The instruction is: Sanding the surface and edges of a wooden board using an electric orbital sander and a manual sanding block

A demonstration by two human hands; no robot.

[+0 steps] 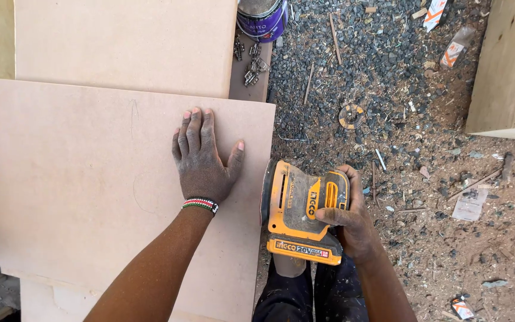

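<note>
Here, left hand (204, 161) flat on board (90, 191), frame centre, fingers spread open. Right hand (353, 220) lower centre, fingers gripping orange sander (299, 209) against board's right edge. Paint can (262, 18) top centre.

purple round paint tin (263, 18) above my boards | small metal screws (249, 62) just below it | pale plywood panel (508, 65) far right | gravel-and-sawdust ground (424, 179) with wood scraps

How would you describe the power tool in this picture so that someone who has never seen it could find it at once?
Start at the big pale board under the left hand. Just off its right edge, the right hand grips a cordless sander. It is the only orange-and-black thing there, held on its side against the board's edge.
</note>
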